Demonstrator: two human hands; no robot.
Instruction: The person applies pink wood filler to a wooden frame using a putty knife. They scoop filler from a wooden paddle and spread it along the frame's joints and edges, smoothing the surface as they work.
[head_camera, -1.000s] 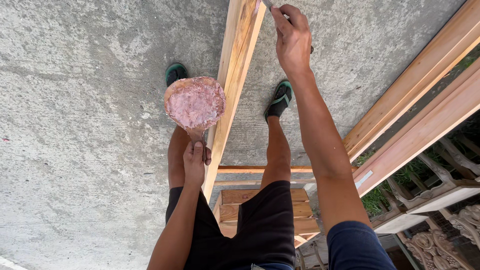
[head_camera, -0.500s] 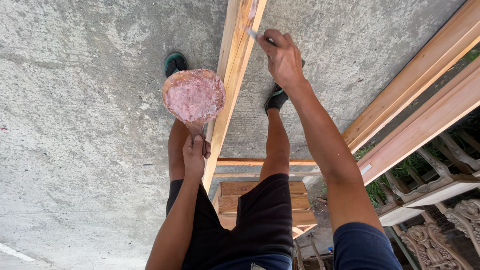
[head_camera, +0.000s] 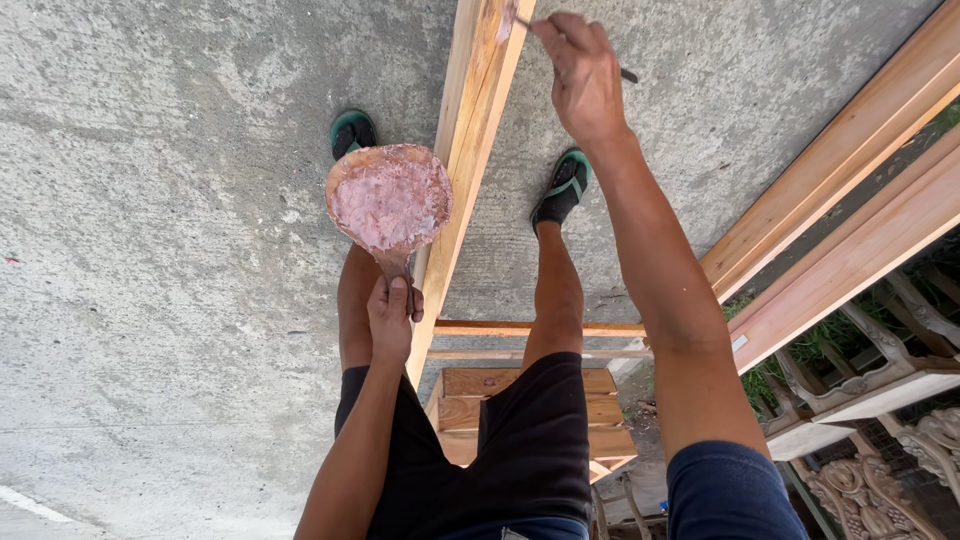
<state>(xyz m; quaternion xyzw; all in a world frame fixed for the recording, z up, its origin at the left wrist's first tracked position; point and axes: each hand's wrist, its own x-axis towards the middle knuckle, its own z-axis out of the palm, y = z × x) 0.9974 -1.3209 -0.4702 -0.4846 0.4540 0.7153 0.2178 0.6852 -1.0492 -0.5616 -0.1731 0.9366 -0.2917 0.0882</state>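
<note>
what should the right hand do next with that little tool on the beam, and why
Probably draw the thin tool along the wooden beam to spread the pink dab under its tip. The right hand already holds the tool against the beam's face, and the filler there looks like a small unsmoothed patch. The left hand holds the paddle of pink filler close by for a reload.

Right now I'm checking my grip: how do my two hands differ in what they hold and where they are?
The left hand grips the handle of a round paddle coated in pinkish paste, low by the knee. The right hand is stretched far forward, pinching a thin tool against the wooden beam. Both hands are closed on a tool.
</note>
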